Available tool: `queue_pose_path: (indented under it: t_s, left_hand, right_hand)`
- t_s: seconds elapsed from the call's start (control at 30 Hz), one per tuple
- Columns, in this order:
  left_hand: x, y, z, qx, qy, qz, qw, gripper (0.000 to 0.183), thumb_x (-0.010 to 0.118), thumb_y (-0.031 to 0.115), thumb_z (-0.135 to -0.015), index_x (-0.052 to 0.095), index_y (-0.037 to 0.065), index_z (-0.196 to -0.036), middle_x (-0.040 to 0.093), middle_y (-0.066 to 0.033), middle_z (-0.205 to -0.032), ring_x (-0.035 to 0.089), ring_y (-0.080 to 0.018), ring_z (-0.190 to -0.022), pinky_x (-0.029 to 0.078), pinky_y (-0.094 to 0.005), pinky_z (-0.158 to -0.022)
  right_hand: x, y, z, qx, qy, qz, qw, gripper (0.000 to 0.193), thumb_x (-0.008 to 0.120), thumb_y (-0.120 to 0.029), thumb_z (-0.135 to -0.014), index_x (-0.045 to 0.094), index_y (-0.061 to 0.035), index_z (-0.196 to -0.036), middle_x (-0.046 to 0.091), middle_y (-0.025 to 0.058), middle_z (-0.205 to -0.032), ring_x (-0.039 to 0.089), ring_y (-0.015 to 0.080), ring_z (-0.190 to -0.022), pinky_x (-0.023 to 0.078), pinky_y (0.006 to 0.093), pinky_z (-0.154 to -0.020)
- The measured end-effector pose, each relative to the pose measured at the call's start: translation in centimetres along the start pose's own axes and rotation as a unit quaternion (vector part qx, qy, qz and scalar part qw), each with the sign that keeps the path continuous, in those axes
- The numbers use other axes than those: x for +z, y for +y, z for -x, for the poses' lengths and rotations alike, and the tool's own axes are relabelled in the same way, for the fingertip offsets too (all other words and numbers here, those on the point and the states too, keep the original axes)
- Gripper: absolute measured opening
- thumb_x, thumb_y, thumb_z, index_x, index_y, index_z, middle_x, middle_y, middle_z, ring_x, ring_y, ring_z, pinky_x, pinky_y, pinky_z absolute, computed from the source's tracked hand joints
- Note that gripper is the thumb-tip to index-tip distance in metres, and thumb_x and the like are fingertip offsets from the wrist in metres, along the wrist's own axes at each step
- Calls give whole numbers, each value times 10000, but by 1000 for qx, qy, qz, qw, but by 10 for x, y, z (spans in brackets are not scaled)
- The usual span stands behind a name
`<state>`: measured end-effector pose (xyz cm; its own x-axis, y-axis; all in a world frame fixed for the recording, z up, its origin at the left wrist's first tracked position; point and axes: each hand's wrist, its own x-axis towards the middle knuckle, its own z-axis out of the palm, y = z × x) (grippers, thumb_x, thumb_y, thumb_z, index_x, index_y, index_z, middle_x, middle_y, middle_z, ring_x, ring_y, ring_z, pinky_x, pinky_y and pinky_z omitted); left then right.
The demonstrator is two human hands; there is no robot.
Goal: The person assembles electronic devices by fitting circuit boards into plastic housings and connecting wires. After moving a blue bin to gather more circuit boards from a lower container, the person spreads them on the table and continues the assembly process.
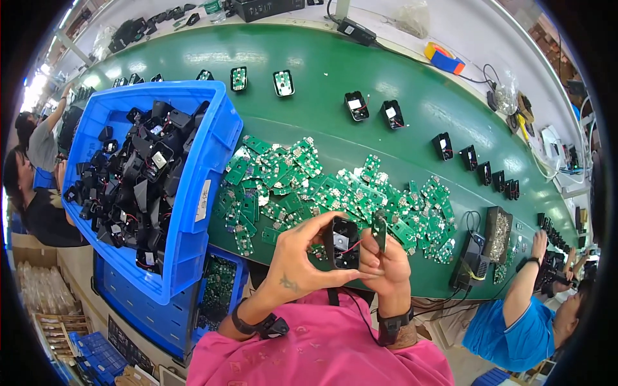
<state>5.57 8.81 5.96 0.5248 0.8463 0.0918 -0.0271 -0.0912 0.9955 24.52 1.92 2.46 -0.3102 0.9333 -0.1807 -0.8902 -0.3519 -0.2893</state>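
My left hand [301,256] is wrapped round a small black plastic housing [342,243], its open side facing me. Inside it sit a pale metallic block and a red wire. Close beside it, my right hand [386,265] pinches a green circuit board [379,226] on edge, between thumb and fingers. The red wire runs from the housing toward my right fingers; its far end is hidden. Just beyond both hands spreads a heap of loose green circuit boards [290,170] on the green table.
A blue crate [222,125] full of black housings stands at the left. Housings [357,106] sit in a spaced row along the green bench [309,58]. A black device [472,260] with cables and a box of small metal parts [497,235] lie right. Co-workers sit at both sides.
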Motion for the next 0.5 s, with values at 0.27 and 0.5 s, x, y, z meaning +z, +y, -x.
queue_pose_path:
  t_s: [0.27,0.5]
  left_hand:
    - [3,-9,-1,-23,28,27,999,739,902,216,-650,575,-46,-1258,693,-92,-1012,669,-134,-921,555,-293,-822]
    - [3,-9,-1,-26,41,-17,999,759,898,207,-647,565,-59,-1275,698,-101,-1003,677,-147,-896,560,-294,-798]
  right_hand:
    - [8,7,5,-7,24,89,996,306,432,-278,-1054,465,-58,-844,442,30,-635,350,84,-500,302,235,-462]
    - [6,7,5,-13,11,43,999,310,436,-274,-1052,460,-53,-836,432,31,-636,342,89,-490,299,234,-462]
